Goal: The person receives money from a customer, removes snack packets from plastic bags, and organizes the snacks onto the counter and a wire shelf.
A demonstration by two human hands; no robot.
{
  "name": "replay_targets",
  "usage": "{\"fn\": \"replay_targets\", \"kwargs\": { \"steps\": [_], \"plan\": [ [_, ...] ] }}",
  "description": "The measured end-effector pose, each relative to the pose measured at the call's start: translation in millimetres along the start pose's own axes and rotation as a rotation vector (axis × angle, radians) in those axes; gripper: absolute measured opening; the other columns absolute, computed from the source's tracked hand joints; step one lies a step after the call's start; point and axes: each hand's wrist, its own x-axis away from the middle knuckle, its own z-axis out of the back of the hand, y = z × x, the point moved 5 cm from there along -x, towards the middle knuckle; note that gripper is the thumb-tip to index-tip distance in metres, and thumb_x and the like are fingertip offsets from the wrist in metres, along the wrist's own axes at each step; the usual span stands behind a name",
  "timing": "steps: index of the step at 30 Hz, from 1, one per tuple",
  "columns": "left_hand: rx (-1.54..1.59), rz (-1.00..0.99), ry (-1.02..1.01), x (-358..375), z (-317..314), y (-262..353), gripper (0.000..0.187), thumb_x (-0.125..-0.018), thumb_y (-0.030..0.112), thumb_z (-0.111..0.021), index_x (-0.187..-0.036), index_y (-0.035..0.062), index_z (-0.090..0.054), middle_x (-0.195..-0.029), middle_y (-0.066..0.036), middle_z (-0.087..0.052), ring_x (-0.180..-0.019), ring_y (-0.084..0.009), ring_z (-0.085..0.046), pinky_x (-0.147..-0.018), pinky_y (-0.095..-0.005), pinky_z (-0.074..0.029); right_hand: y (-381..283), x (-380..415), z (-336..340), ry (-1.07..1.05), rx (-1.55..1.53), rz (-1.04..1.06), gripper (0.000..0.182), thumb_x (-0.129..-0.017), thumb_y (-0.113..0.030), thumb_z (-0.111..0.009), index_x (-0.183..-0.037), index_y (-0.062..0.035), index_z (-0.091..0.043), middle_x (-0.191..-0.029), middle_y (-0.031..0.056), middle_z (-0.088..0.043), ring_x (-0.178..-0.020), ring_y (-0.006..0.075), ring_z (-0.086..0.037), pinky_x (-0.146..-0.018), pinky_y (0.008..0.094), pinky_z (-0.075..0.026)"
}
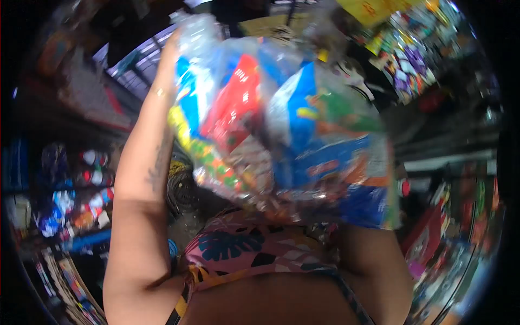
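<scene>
A big clear plastic bag [325, 200] stuffed with colourful packets is held up in front of me and fills the middle of the view. Through it show a red packet [238, 103], a blue and white packet [295, 108] and several others. My left arm is raised along the bag's left side, and my left hand [171, 51] grips its bunched upper corner; the plastic covers most of the fingers. Only my right upper arm [374, 260] shows. The forearm and right hand are hidden behind the bag.
Shelves with bottles and packets [86, 206] stand on the left. Hanging small packets [409, 65] crowd the upper right, near a yellow sheet [374, 11]. More goods [460, 260] line the right side. A coil of wire or cord [183, 187] lies below the bag.
</scene>
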Motion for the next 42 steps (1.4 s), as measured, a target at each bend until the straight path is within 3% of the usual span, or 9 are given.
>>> {"fn": "replay_targets", "kwargs": {
  "steps": [4,6,8,10,18,26,28,34,42],
  "plan": [
    [-0.485,-0.094,0.168,17.0,34.9,-40.0,0.027,-0.095,0.015,-0.058,-0.118,0.0024,-0.063,-0.101,-0.006,-0.067,-0.087,-0.0134,-0.066,-0.074,-0.0278,-0.055,38.9,24.2,-89.5,-0.092,0.091,0.125,0.041,-0.087,-0.045,-0.064,-0.105,-0.0082,-0.068,-0.094,0.0181,-0.070,-0.088,0.0332,-0.067,-0.075,0.0450,-0.052],
    [-0.049,0.100,0.037,26.7,10.1,-40.6,0.018,-0.096,0.014,-0.056,-0.109,0.0036,-0.064,-0.095,-0.006,-0.066,-0.080,-0.0134,-0.064,-0.068,-0.0279,-0.053,73.2,63.6,-125.1,-0.216,0.144,0.101,0.042,-0.087,-0.045,-0.064,-0.105,-0.0080,-0.068,-0.095,0.0185,-0.070,-0.089,0.0336,-0.067,-0.076,0.0454,-0.052],
    [0.272,0.274,-0.072,50.0,-43.5,-21.8,0.014,-0.098,0.014,-0.052,-0.094,0.0058,-0.063,-0.085,-0.004,-0.063,-0.072,-0.0132,-0.062,-0.062,-0.0271,-0.051,115.0,143.8,-153.5,-0.585,0.283,-0.189,0.042,-0.087,-0.045,-0.064,-0.106,-0.0077,-0.068,-0.096,0.0188,-0.070,-0.090,0.0340,-0.067,-0.077,0.0459,-0.052],
    [-0.182,0.299,0.029,74.7,-74.4,-30.3,0.016,-0.098,0.011,-0.051,-0.103,0.0024,-0.063,-0.088,-0.005,-0.065,-0.075,-0.0125,-0.063,-0.067,-0.0248,-0.053,149.4,231.8,-149.3,-0.861,0.370,-0.482,0.046,-0.086,-0.042,-0.063,-0.112,-0.0051,-0.068,-0.107,0.0204,-0.069,-0.102,0.0384,-0.065,-0.088,0.0488,-0.051],
    [-0.415,0.250,-0.199,134.6,-81.4,-182.3,0.021,-0.086,-0.001,-0.058,-0.106,0.0006,-0.063,-0.099,-0.009,-0.068,-0.090,-0.0198,-0.063,-0.083,-0.0325,-0.051,108.3,478.3,-156.0,-0.283,0.096,-1.216,0.045,-0.090,-0.039,-0.061,-0.114,-0.0013,-0.067,-0.114,0.0203,-0.067,-0.110,0.0377,-0.062,-0.094,0.0439,-0.048],
    [-1.128,0.396,-1.169,243.1,-124.6,-277.1,0.044,-0.075,0.000,-0.057,-0.119,-0.0010,-0.061,-0.113,-0.027,-0.066,-0.107,-0.0427,-0.063,-0.092,-0.0471,-0.049,58.4,537.1,-215.1,-0.402,-0.194,-1.222,0.041,-0.086,-0.035,-0.067,-0.111,-0.0035,-0.069,-0.117,0.0175,-0.067,-0.106,0.0327,-0.064,-0.090,0.0428,-0.049],
    [-1.025,0.297,-1.231,261.2,-133.1,-293.6,0.048,-0.074,0.001,-0.058,-0.122,-0.0019,-0.058,-0.118,-0.027,-0.063,-0.112,-0.0429,-0.060,-0.096,-0.0468,-0.047,77.5,560.8,-211.7,-0.122,-0.237,-1.259,0.037,-0.084,-0.034,-0.069,-0.105,-0.0029,-0.070,-0.108,0.0194,-0.068,-0.100,0.0342,-0.065,-0.086,0.0432,-0.050],
    [-1.006,-0.038,-1.129,290.9,-241.3,-204.4,0.058,-0.072,0.004,-0.069,-0.128,0.0005,-0.053,-0.130,-0.025,-0.053,-0.122,-0.0451,-0.049,-0.106,-0.0464,-0.039,137.1,631.7,-183.7,0.255,-0.181,-1.319,0.033,-0.086,-0.031,-0.068,-0.096,-0.0004,-0.071,-0.098,0.0215,-0.069,-0.095,0.0358,-0.066,-0.082,0.0437,-0.051],
    [-0.288,-0.513,-1.371,499.9,-496.2,83.1,0.054,-0.072,0.013,-0.075,-0.123,0.0098,-0.059,-0.136,-0.021,-0.048,-0.126,-0.0415,-0.045,-0.107,-0.0477,-0.037,246.9,763.1,-138.1,0.567,-0.367,-1.569,0.039,-0.088,-0.032,-0.067,-0.109,0.0005,-0.069,-0.110,0.0204,-0.069,-0.105,0.0367,-0.064,-0.089,0.0465,-0.049]
  ]
}}
